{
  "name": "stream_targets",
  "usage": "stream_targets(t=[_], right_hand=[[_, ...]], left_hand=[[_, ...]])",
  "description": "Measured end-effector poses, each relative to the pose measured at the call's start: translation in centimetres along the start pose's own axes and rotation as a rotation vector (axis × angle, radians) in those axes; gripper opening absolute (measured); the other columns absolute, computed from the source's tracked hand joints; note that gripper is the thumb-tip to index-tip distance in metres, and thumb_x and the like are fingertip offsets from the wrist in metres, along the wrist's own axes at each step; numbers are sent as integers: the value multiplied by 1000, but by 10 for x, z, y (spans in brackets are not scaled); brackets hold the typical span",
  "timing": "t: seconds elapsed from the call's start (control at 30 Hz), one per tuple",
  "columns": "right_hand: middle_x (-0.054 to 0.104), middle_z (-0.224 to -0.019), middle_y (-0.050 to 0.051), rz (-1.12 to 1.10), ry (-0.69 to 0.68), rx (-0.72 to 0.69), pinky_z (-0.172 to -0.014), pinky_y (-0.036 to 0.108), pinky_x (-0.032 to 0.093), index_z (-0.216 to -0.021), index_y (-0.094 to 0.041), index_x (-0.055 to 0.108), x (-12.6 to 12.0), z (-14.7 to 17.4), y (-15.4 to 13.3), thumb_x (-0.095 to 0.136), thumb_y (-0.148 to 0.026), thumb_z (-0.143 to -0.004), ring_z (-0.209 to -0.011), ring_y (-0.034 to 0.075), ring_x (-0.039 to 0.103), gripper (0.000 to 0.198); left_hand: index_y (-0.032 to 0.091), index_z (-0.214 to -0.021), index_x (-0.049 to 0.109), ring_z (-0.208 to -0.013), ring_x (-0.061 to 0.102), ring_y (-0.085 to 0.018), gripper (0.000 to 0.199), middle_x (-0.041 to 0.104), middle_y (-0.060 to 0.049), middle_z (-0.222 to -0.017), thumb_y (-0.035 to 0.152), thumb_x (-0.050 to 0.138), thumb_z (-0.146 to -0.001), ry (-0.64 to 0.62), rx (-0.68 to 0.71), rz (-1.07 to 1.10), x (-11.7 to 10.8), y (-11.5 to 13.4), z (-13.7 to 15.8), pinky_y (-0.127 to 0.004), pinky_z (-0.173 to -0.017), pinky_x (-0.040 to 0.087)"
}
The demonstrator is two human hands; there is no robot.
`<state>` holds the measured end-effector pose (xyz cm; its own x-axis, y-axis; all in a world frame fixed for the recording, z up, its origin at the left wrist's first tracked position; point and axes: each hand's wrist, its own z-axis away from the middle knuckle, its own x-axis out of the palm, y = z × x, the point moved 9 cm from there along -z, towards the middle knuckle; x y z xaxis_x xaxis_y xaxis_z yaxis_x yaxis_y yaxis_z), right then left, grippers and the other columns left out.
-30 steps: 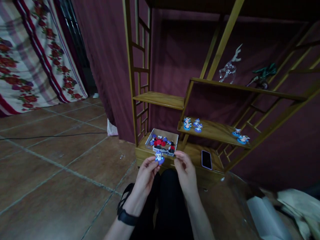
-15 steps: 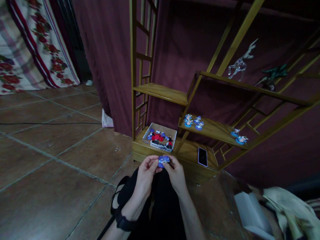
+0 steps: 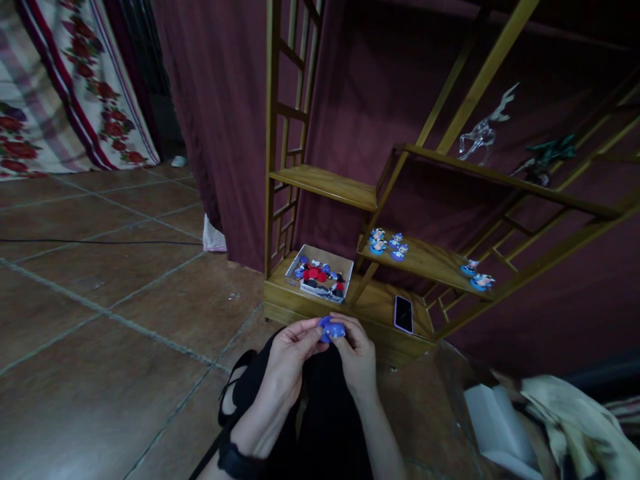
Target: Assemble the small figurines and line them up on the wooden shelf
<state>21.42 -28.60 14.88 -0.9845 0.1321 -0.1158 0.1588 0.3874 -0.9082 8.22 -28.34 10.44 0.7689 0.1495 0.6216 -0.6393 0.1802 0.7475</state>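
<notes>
Between my two hands, above my knees, is a small purple figurine [image 3: 333,329] with a round purple base. My left hand [image 3: 291,350] pinches it at the base side, while my right hand [image 3: 356,353] grips the body with thumb and fingers. Fingertips cover part of it. Just beyond my hands, a shallow cardboard box [image 3: 291,278] holds several figurines and pieces in purple, red and black. On the shelf to the right stand several small figurines [image 3: 399,252] on purple and blue bases, and two more blue-based figurines [image 3: 481,282] are near its right end.
The wooden display shelf [image 3: 325,184] fills the space ahead, against a dark red curtain. A phone [image 3: 404,314] lies on its bottom board. Higher up stands a clear horse ornament [image 3: 481,135]. A white box [image 3: 500,427] and pale cloth [image 3: 575,420] are at lower right.
The figurine has been turned in my fingers, so more plain purple faces me. Both hands have shifted slightly to the right and remain on it.
</notes>
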Motion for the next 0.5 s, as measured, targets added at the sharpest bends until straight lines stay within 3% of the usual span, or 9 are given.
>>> stream_targets(t=[0.07,0.17,0.27,0.5], right_hand=[[64,-101,5,23,28,37,-87,34,45,-95,-24,66,5,0,16,56,-29,-79,-96,20,58,19],[64,-94,5,79,47,91,-84,32,46,-94,-23,66,12,-1,42,55,-30,-79,-90,19,59,20],[65,-96,5,51,34,138,-87,33,45,-93,-22,66,17,2,60,56,-32,-77,-93,20,59,21],[66,-99,5,-284,23,322,-81,34,48,-95,-20,64,24,9,67,57,-37,-76,-93,21,60,26]], left_hand=[[10,-81,69,-62,64,-15,21,70,-11,-78,13,73,-61,29,-24,13,-8,-10,-9,-26,-61,53],[9,-81,68,-56,62,-11,17,69,-9,-71,10,70,-65,48,-167,63,-23,-36,-26,-23,-60,53],[9,-85,67,-60,63,-12,18,69,-9,-75,6,66,-68,5,-251,130,-29,-50,-36,-23,-63,54],[10,-88,63,-63,65,-12,17,68,-8,-76,4,62,-72,35,-277,181,-32,-41,-29,-22,-62,55]])
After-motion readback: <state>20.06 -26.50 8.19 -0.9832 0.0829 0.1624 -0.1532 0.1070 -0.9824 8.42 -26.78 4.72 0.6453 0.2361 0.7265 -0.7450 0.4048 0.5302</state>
